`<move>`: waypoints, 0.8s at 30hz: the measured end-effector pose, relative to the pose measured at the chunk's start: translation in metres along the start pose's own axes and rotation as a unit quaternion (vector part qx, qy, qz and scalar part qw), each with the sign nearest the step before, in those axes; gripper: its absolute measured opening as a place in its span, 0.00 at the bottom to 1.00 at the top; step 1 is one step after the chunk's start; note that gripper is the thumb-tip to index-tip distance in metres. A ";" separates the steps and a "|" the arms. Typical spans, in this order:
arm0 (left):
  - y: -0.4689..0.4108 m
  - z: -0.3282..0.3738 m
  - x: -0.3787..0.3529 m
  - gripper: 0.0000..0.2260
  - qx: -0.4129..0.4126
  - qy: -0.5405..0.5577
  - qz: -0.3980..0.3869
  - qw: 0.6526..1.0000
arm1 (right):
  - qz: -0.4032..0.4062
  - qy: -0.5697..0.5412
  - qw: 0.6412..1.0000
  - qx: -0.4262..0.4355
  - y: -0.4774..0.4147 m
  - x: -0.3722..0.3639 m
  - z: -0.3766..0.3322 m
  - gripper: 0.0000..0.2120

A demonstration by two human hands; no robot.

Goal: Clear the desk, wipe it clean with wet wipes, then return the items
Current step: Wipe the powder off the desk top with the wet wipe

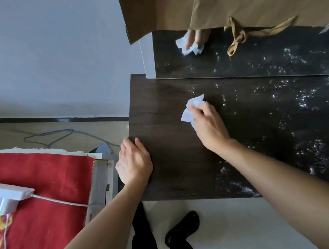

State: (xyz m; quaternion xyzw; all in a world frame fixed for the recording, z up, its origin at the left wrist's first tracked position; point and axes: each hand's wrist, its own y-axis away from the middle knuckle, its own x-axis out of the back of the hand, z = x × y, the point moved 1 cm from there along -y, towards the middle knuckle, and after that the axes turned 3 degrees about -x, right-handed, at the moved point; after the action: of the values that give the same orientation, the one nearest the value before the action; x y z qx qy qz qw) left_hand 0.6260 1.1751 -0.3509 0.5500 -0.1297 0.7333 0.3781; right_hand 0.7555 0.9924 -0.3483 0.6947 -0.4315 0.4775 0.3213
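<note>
So nearest me, my left hand [133,164] is lying flat and empty on the tabletop's [174,172] left edge, fingers loose, bracing more than gripping. A bit further out my right hand [208,126] has its fingers [194,109] pinched around a crumpled wipe [192,106], pressed down on the dark wood toward the left half. To the right of it the surface looks streaky and wet, while the patch under and left of the wipe looks dull, so I'd guess that corner is what's left to do. The wipe is light, soft and soggy, no stiffness at all, and it bunches up easily, so I'd hold it from on top with spread fingers and push it flat instead of pinching one corner. Wet gloss could be a little slick under the palm. Past that there's a shiny dark back panel [252,60] mirroring the hand and wipe, and a brown paper bag [229,3] hanging over it.
</note>
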 end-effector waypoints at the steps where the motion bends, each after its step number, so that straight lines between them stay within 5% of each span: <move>1: 0.000 0.000 0.000 0.16 0.000 -0.001 0.000 1.000 | 0.029 0.014 0.998 -0.048 -0.015 0.003 0.014 0.20; 6: -0.001 -0.001 -0.002 0.15 -0.008 -0.006 0.011 1.000 | 0.106 0.044 0.954 -0.276 -0.085 -0.001 0.010 0.19; 12: 0.000 0.000 0.001 0.16 -0.010 -0.003 0.011 1.000 | 0.009 0.031 0.999 -0.014 -0.063 -0.019 -0.059 0.30; 19: -0.003 -0.003 -0.002 0.15 -0.010 -0.005 0.008 1.000 | 0.094 0.040 0.978 -0.183 -0.090 -0.015 -0.036 0.19; 24: -0.002 -0.003 -0.002 0.15 -0.012 -0.001 0.006 1.000 | 0.014 -0.026 0.998 0.058 -0.087 -0.035 -0.105 0.28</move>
State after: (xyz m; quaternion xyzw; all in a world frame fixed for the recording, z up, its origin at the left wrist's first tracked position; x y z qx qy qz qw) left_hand 0.6255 1.1776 -0.3541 0.5454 -0.1427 0.7333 0.3799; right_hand 0.7882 1.1293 -0.3492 0.7181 -0.4210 0.4881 0.2623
